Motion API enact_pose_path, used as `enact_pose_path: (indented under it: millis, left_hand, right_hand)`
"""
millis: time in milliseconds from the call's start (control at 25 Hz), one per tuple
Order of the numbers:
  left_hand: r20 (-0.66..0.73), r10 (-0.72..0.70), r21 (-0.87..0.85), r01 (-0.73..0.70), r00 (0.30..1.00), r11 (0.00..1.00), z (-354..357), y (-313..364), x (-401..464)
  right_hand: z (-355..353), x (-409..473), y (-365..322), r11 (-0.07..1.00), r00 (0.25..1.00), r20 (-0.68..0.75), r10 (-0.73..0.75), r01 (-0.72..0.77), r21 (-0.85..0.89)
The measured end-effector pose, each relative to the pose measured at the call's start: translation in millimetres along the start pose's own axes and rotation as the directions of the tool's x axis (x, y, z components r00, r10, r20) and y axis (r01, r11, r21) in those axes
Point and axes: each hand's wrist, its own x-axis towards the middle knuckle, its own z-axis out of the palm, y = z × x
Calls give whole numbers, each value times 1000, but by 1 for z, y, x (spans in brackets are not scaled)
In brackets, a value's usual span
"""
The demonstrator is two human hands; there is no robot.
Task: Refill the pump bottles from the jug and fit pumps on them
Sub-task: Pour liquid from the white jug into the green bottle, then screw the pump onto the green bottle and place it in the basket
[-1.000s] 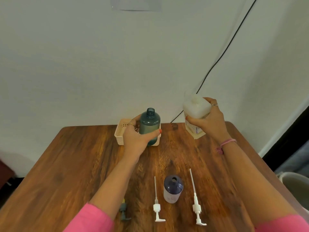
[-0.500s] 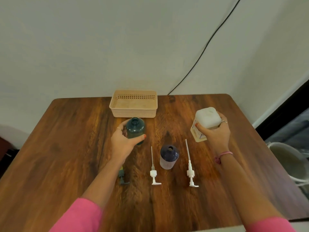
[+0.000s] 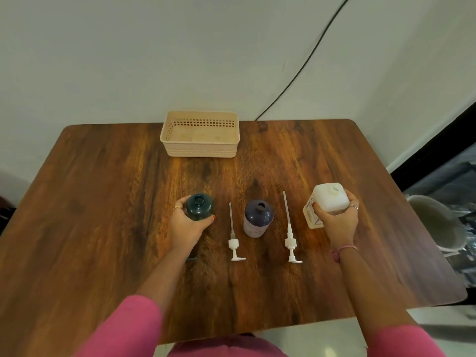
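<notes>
Left hand point(image 3: 186, 225) at centre left of frame, fingers curled round the green bottle point(image 3: 199, 210), which stands upright and uncapped on the worktop point(image 3: 103, 202). Right hand point(image 3: 337, 221) at centre right, fingers wrapped round the white jug point(image 3: 329, 198), its top facing the camera; whether it touches the worktop, cannot tell. Purple bottle point(image 3: 258, 218) upright and uncapped at frame centre, between two white pumps lying flat: left pump point(image 3: 234, 239) just beside the green bottle, right pump point(image 3: 290, 234) between purple bottle and jug. A dark object point(image 3: 192, 258) shows under the left wrist, mostly hidden. Basket point(image 3: 201, 150) at upper centre, against the wall. Black cable point(image 3: 304, 65) runs up the wall at upper right.
</notes>
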Motion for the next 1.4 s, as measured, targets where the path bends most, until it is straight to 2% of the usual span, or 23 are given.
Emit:
enact_pose_path:
  millis: [440,840,1000,1160,1240,1400]
  left_hand:
    - [5,-66,26,66,998,997,6,-37,0]
    - [76,-45,60,40,996,997,0,-38,-1]
    - [133,-4,220,-25,991,975,-13,-42,-5]
    - [174,24,376,-89,984,922,-38,-50,-10]
    - [155,-16,400,-48,988,915,-49,-59,-13]
    - [71,-187,379,147,980,914,-53,-71,-16]
  right_hand:
    - [-3,-6,19,999,999,-9,35,-35,0]
    - [-4,-10,18,999,999,-14,32,-32,-18]
    - [-10,-15,4,996,994,-95,-61,55,-63]
    - [-8,-24,-22,984,981,-92,-170,165,-64]
    - [3,-31,-37,980,979,-61,-193,190,-60]
    - [38,-52,-66,948,948,32,-317,318,-23]
